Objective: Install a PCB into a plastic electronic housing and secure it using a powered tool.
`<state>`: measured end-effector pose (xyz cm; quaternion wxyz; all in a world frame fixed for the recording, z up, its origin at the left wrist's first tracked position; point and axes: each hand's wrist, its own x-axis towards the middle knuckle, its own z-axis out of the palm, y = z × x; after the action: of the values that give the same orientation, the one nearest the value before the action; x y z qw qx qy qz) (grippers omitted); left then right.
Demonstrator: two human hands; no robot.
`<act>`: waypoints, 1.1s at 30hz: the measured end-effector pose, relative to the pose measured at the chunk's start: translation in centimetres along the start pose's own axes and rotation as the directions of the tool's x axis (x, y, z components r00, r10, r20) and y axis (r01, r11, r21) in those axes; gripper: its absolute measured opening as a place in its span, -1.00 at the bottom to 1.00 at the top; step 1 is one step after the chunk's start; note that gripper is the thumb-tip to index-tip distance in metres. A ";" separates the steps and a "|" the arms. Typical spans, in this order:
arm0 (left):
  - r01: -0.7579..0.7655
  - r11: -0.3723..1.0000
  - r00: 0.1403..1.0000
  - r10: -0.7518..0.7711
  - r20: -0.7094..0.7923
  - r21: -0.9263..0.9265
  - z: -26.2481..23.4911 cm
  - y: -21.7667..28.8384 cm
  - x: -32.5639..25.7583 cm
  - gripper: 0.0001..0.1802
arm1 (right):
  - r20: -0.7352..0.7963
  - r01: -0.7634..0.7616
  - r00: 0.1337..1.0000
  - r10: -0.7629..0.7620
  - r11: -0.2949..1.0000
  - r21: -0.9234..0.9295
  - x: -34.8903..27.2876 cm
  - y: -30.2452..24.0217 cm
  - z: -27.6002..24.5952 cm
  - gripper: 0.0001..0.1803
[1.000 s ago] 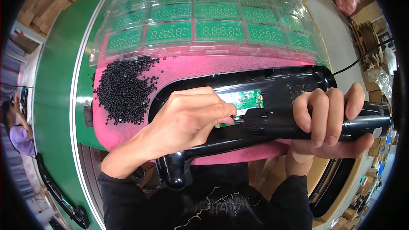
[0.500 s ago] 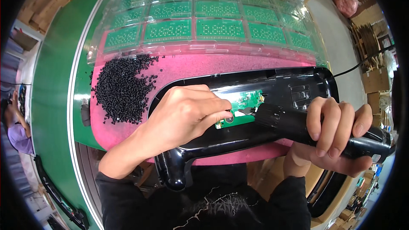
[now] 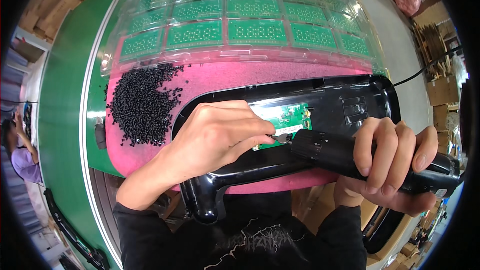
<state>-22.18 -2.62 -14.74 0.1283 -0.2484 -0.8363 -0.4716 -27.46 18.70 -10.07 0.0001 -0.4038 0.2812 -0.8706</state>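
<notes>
Head camera is showing, from left to right, the left hand (image 3: 215,132) arching over a glossy black plastic shell (image 3: 320,94), its thumb and forefinger pressing together at the tips; whatever they are pinching is too small to tell. The shell is lying open side up, long and rounded at its corners, with a blunt stub extending from its lower left toward the person. Inside it a rectangular green circuit board (image 3: 285,115) is sitting flat, carrying a white strip and small pale parts along its right edge. A short silvery metal bit (image 3: 283,139) is pointing left over the board, just beside the fingertips, jutting from a matte black cylindrical power screwdriver (image 3: 335,154). Around its body the right hand (image 3: 392,157) is wrapping its fingers, clamping firmly.

Farther out, on the left, a person in a purple top (image 3: 24,164) is working apart. A heap of tiny black screw-like pieces (image 3: 142,107) is covering the left of a pink mat (image 3: 225,76). Beyond the shell a clear plastic tray (image 3: 240,55) is holding rows of green boards (image 3: 256,31). The left hand is hiding the board's left part; the screwdriver's nose is covering its lower right corner.
</notes>
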 end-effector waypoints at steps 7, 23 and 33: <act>-0.013 0.997 0.999 0.016 0.038 -0.077 -0.1 -0.1 0.1 -0.87 | 0.010 -0.012 1.000 0.011 1.000 0.013 -0.1 -0.3 0.1 -0.60; 0.013 1.000 0.997 -0.013 0.073 0.004 -0.1 0.2 0.2 -0.89 | -0.001 0.032 0.999 -0.033 0.999 -0.012 -0.2 -0.4 0.1 -0.59; 0.086 0.996 0.995 -0.087 0.050 0.027 0.1 -0.1 0.1 -0.89 | 0.117 0.067 0.992 -0.050 0.987 -0.143 0.5 -0.8 -0.9 -0.55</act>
<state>-22.32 -2.60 -14.84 0.0893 -0.2222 -0.8551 -0.4598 -28.27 19.64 -9.77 -0.0392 -0.4595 0.3321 -0.8228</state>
